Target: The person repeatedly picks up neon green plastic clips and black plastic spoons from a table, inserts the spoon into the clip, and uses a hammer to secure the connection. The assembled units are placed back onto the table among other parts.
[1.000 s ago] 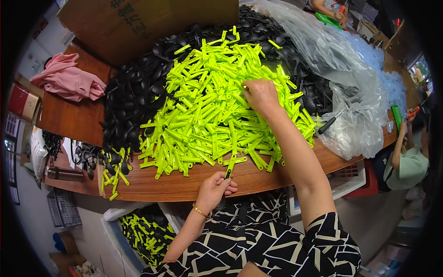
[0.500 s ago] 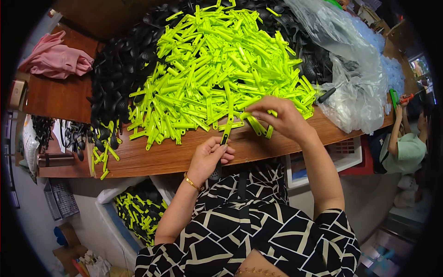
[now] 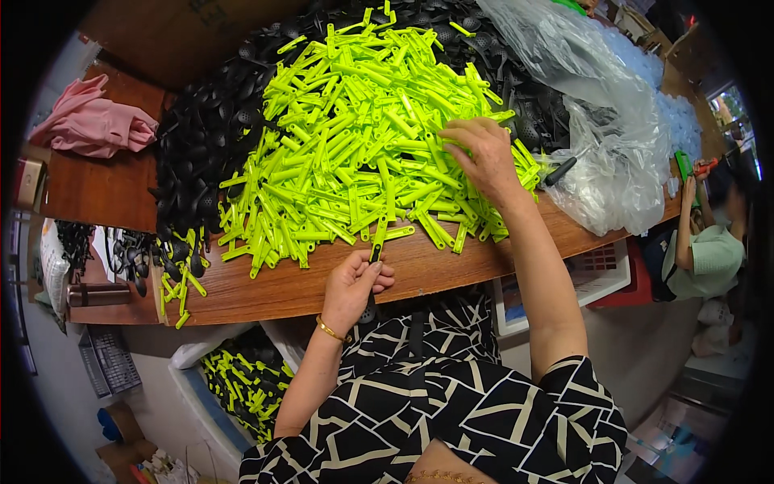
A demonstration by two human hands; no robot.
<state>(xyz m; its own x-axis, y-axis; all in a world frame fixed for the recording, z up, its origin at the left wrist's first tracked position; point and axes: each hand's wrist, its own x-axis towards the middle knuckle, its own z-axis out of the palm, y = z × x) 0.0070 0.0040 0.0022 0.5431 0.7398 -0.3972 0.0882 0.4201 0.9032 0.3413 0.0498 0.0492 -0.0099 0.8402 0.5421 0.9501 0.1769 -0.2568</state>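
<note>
My left hand (image 3: 355, 282) is closed around a black slotted spoon (image 3: 369, 310), its perforated head hanging below my fingers. The spoon's black handle tip points away from me, and a lime-green handle sleeve (image 3: 380, 228) lies in line with that tip. Whether the two are joined is hard to make out. My right hand (image 3: 486, 161) rests over the right side of a big heap of lime-green handle sleeves (image 3: 347, 145), its fingers stretched out and touching the heap.
Black perforated spoons (image 3: 210, 137) are piled behind and left of the heap. Clear plastic sheeting (image 3: 613, 169) lies at the right, a pink cloth (image 3: 97, 121) at the left. Below the wooden table's edge (image 3: 451, 270) stands a bin (image 3: 181, 379) of green-handled spoons. A person (image 3: 701, 258) works far right.
My right hand has moved away from the table's front edge, up and outward onto the green heap. My left hand keeps its grip on the spoon, nearly in place.
</note>
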